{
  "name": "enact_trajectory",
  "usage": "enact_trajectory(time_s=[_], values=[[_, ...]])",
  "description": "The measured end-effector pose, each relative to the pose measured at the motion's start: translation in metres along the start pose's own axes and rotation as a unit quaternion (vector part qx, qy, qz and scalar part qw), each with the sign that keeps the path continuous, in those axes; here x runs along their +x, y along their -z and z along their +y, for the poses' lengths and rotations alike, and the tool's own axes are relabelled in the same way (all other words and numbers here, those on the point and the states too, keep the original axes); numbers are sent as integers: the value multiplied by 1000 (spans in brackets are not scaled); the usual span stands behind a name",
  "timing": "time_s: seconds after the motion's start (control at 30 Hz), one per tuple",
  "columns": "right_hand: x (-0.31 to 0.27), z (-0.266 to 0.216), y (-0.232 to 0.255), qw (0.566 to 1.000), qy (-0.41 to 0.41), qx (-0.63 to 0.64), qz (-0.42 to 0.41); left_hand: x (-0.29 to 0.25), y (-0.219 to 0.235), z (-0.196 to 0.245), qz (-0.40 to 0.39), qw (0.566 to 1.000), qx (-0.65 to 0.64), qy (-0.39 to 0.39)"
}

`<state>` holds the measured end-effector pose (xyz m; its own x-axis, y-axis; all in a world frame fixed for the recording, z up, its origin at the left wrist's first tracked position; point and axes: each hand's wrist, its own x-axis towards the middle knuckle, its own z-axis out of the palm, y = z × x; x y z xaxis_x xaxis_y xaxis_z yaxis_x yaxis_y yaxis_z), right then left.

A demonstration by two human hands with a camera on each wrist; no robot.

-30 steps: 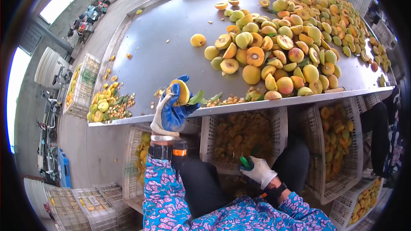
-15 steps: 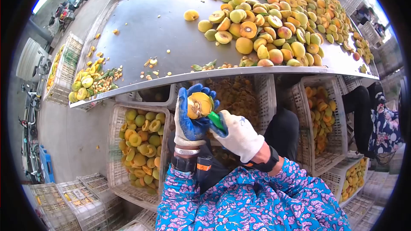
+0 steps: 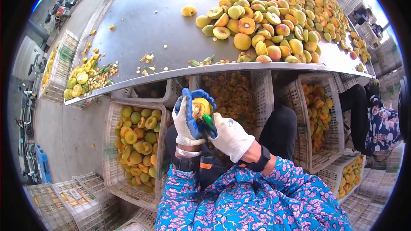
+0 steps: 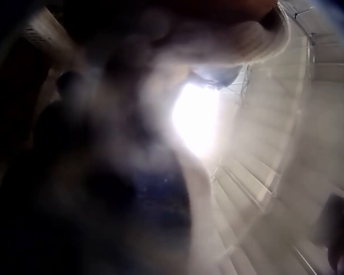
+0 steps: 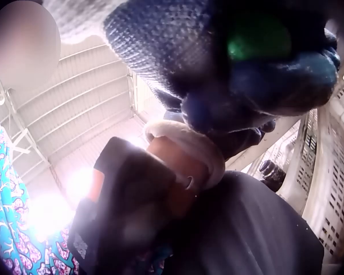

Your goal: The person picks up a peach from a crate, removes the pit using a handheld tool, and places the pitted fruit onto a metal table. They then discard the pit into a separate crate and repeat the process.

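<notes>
My left hand (image 3: 186, 122), in a white glove with blue coating, cups a cut yellow peach half (image 3: 199, 108), its cut face turned up with the brown pit area in the middle. My right hand (image 3: 233, 137), gloved the same way, grips a small green-handled tool (image 3: 208, 120) against the near edge of the peach half. The tool's working end is hidden at the fruit. In the right wrist view the green handle (image 5: 258, 37) shows between blue-coated fingers (image 5: 286, 86). The left wrist view is dark and blurred.
A metal table (image 3: 141, 25) ahead bears a large heap of peaches (image 3: 265, 25), with pits and scraps near its front edge. Below the hands sits a crate (image 3: 266, 98) of peach scraps. Peach-filled crates stand left (image 3: 109, 145) and right (image 3: 338, 124). Another person's legs (image 3: 355, 115) are at right.
My left hand has come back from the table edge with the peach half. My right hand has risen from the lap, bringing the green-handled tool to the fruit.
</notes>
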<state>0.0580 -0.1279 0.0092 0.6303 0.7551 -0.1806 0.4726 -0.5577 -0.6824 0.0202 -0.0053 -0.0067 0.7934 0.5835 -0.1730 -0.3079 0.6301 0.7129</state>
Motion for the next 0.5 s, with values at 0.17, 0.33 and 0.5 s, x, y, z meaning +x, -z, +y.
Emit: enact_trajectory(time_s=[0.17,0.33,0.5], values=[[2,7,-7,993,-3,112,-30,1,0,-4,47,998,39,9],[5,12,-5,995,-10,92,-33,8,1,-10,16,995,98,-19],[2,20,-15,996,-6,87,-27,4,0,-9,23,997,57,40]])
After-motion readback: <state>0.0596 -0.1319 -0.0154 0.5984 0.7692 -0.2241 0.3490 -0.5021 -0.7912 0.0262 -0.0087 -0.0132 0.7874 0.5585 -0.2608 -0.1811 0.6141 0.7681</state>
